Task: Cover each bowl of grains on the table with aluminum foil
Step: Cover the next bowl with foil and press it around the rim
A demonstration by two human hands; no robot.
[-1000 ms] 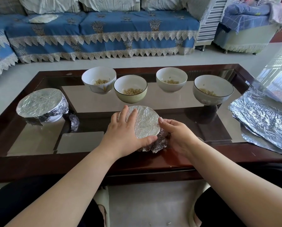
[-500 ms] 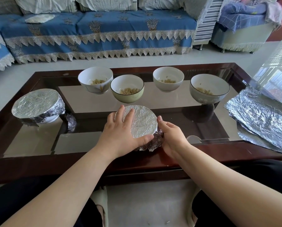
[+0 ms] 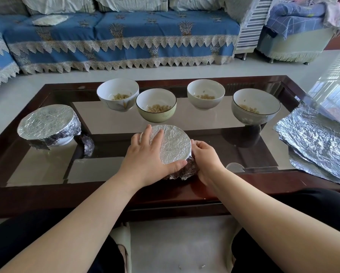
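A bowl wrapped in aluminum foil [image 3: 176,144] stands near the front edge of the table, between my hands. My left hand [image 3: 145,158] lies flat on its foil top, thumb along the near rim. My right hand [image 3: 206,160] curls round the bowl's right side and grips the crumpled foil there. A second foil-covered bowl [image 3: 46,123] sits at the left. Several uncovered bowls with grains stand in a row behind: a white one [image 3: 113,87], a green one [image 3: 156,117], another white one [image 3: 205,103] and a grey one [image 3: 252,117].
Loose foil sheets [image 3: 319,142] are stacked at the table's right end. A small crumpled foil scrap [image 3: 88,143] lies beside the left covered bowl. The table has a glass top in a dark wooden frame [image 3: 46,196]. A blue sofa [image 3: 125,36] stands beyond.
My right hand has slid a little lower round the bowl's right side, fingers curling onto the foil. My left hand stays pressed on the top.
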